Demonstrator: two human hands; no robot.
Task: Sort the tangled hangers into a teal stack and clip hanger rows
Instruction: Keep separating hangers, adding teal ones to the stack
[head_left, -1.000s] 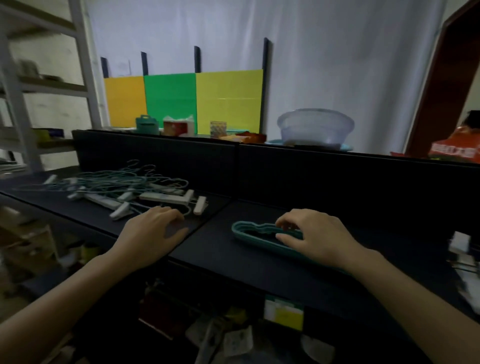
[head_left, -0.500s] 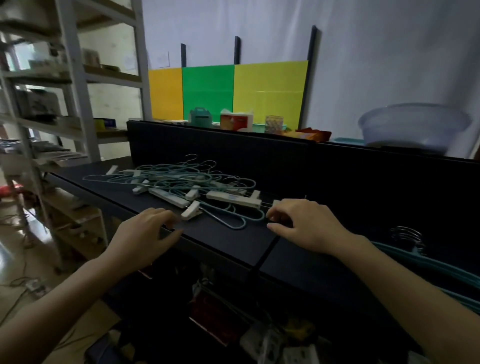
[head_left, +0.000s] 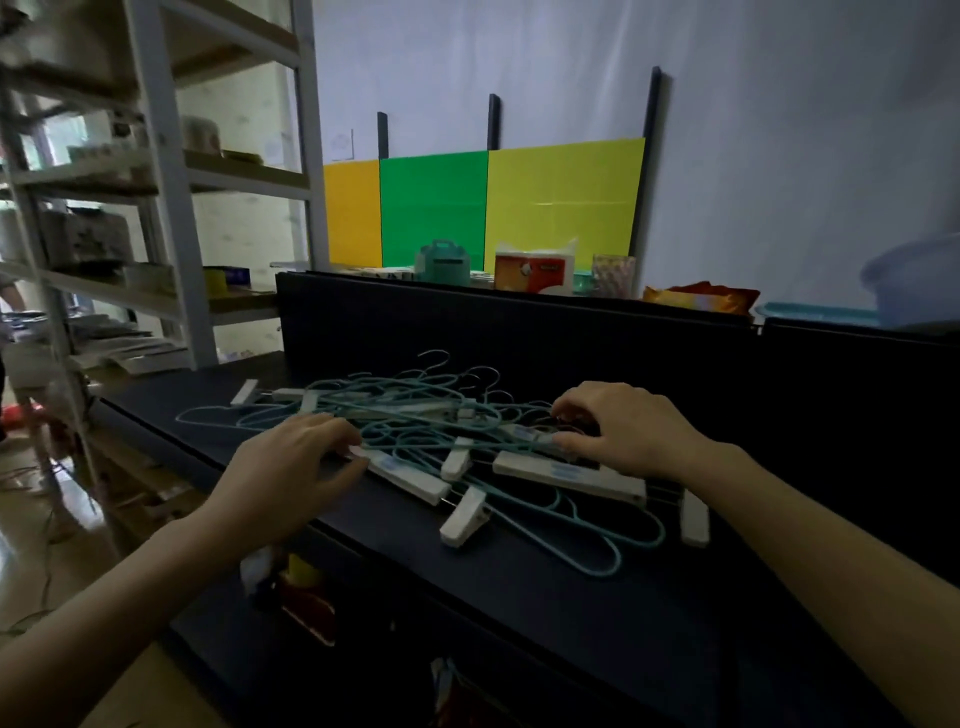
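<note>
A tangled pile of teal wire hangers (head_left: 415, 426) and white clip hangers (head_left: 569, 475) lies on the black table (head_left: 545, 613). My left hand (head_left: 291, 467) rests on the pile's left side, its fairly straight fingers touching the end of a white clip hanger bar (head_left: 405, 475). My right hand (head_left: 623, 431) sits on the pile's right side with curled fingers; thumb and fingertips pinch a clip hanger (head_left: 527, 432) among teal wires. A loose white clip (head_left: 464, 517) juts toward the front edge. The teal stack is out of view.
A black back panel (head_left: 519, 332) rises behind the pile, with a teal box (head_left: 441, 262), a tissue pack (head_left: 535, 267) and a plastic basin (head_left: 914, 286) on top. A metal shelf rack (head_left: 166, 208) stands to the left. Clutter lies under the table.
The view swung left from the teal stack to the tangled pile. My right hand left the stack and now grips into the pile; my left hand moved forward onto it.
</note>
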